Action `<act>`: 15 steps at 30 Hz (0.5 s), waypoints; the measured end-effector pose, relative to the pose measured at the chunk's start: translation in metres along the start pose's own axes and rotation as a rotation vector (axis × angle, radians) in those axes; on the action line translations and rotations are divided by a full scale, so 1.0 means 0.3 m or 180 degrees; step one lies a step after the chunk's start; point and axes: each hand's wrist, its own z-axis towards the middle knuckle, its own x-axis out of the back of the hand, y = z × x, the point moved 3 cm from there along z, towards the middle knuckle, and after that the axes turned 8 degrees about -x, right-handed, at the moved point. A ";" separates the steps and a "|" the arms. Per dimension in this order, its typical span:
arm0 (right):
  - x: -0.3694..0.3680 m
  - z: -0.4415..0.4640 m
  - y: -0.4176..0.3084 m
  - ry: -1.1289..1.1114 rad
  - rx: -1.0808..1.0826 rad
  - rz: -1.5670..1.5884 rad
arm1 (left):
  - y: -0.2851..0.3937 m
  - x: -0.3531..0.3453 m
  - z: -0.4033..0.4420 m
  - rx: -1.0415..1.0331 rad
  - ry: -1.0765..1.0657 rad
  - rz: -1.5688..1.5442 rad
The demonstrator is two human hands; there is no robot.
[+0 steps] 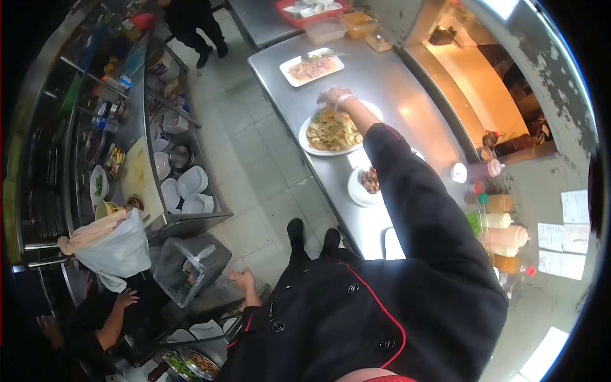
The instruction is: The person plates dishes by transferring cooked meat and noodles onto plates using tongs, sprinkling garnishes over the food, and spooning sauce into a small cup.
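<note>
My right hand (pixel 335 97), in a clear plastic glove, is over the far edge of a white oval plate (pixel 310 146). Its fingers look curled together, and I cannot make out what is in them. Noodles (pixel 333 131) with bits of topping are heaped on that plate. Beyond my hand is a white rectangular dish (pixel 288 72) with pinkish sliced food and a utensil on it. A smaller white plate (pixel 356 194) with browned food is partly covered by my right sleeve. My left hand (pixel 242 279) hangs low at my side, bare, fingers apart, holding nothing.
Sauce bottles (pixel 506 235) line the wall side of the steel counter (pixel 280 60). A lined bin (pixel 191 270) stands on the floor to my left. A co-worker's hand (pixel 126 297) shows at lower left; another person (pixel 193 25) stands at the top. Shelves hold white dishes (pixel 192 182).
</note>
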 end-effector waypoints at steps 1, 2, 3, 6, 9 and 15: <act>-0.032 0.045 0.000 -0.0196 -0.0022 -0.0122 | -0.028 0.004 -0.033 0.0014 0.0059 0.0083; -0.064 0.085 0.005 -0.0400 -0.0049 -0.0245 | -0.056 0.005 -0.066 0.0034 0.0098 0.0144; -0.086 0.104 0.006 -0.0609 -0.0081 -0.0369 | -0.087 0.006 -0.095 0.0059 0.0133 0.0208; -0.100 0.093 0.043 -0.0427 0.0432 -0.0841 | -0.166 0.008 -0.159 0.0115 0.0189 0.0360; -0.136 0.088 0.109 -0.0257 0.0533 -0.0564 | -0.200 0.015 -0.167 0.0142 0.0215 0.0449; -0.101 0.021 0.102 -0.0333 0.0364 -0.0685 | -0.112 0.032 -0.071 0.0137 0.0189 0.0660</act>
